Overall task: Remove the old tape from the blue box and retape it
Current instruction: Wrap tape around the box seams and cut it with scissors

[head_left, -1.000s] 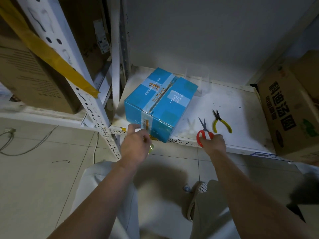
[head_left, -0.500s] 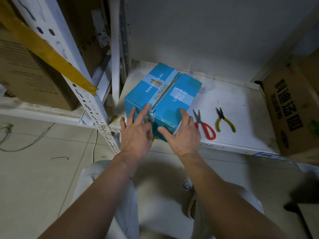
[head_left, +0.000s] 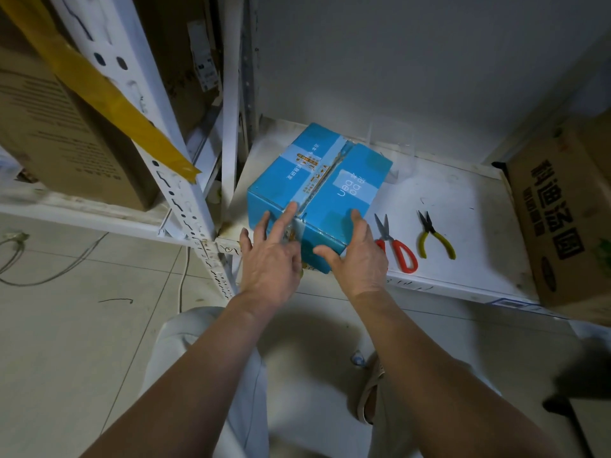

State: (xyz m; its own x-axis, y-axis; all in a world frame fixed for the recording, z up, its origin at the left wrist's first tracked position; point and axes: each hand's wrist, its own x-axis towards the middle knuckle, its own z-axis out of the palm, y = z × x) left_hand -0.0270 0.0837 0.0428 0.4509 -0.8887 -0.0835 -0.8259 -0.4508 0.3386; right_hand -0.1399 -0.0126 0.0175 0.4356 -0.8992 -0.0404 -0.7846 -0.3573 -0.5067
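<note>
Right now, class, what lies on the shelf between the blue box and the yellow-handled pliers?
In the head view, red-handled scissors lie between the blue box and the yellow-handled pliers.

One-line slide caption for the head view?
Both hands, left and right, rest on the taped blue box beside scissors.

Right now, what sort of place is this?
Probably a storeroom or stockroom: white slotted metal shelving, cardboard cartons stored on it, and scissors and pliers by the blue box.

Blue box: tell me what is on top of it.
On the blue box a strip of old tape runs along the centre seam. The left hand and right hand rest at its near edge, covering the tape's end.
</note>
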